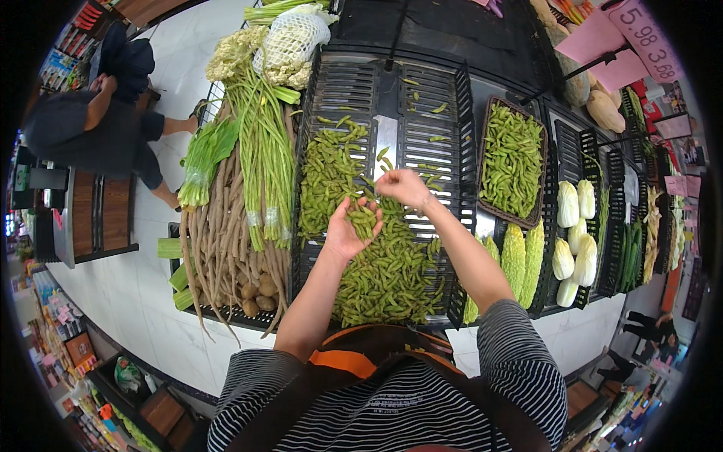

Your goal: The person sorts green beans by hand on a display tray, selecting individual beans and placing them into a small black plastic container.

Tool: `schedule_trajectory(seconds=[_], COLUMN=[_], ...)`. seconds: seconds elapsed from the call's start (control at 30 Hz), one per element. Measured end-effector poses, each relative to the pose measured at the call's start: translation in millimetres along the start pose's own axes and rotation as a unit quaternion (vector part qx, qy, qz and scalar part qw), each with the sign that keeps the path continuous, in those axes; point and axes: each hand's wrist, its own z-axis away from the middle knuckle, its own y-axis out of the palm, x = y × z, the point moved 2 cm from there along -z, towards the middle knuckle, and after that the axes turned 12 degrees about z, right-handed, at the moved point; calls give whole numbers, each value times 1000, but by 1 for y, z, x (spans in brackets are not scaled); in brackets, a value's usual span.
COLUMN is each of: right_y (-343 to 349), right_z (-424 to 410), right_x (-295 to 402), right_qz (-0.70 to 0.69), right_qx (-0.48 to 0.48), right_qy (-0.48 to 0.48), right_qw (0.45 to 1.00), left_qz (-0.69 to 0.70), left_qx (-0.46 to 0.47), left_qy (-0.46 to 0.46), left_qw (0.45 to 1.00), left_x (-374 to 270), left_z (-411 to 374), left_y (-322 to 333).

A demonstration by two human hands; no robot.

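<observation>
My left hand (351, 230) is palm up over the black plastic crate (464, 113), cupped around a small handful of green soybean pods (362, 220). To its upper right, my right hand (404, 186) hangs above the crate with its fingers curled inward; whether a pod is pinched in the fingertips cannot be made out. A thick heap of soybean pods (390, 277) covers the near part of the crate. Another pile of pods (330, 169) lies along the crate's left side. A few loose pods (439, 108) are scattered over the slatted far part.
On the left lie long beans (268, 152), brown yam roots (226, 226), potatoes (265, 302) and cauliflower (237, 51). A brown basket of soybean pods (511, 164), bitter melons (513, 260) and napa cabbages (584, 260) stand at right. A person (90, 130) is in the left aisle.
</observation>
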Motion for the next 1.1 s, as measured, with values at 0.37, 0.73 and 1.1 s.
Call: schedule_trajectory(seconds=[0.37,0.73,1.1], right_y=[-20,-9,30], right_z=[-34,-41,69], right_x=[-18,-5,-70], right_qz=[235,209,-59], right_qx=[-266,-219,-120], right_qy=[17,45,-69], right_qw=[935,952,989], left_qz=[4,-23,-79], left_qx=[33,42,44], left_qy=[-62,-44,24], left_qw=[998,998,996], left_x=[17,12,48], left_z=[-13,43,84], left_y=[-5,-17,-30])
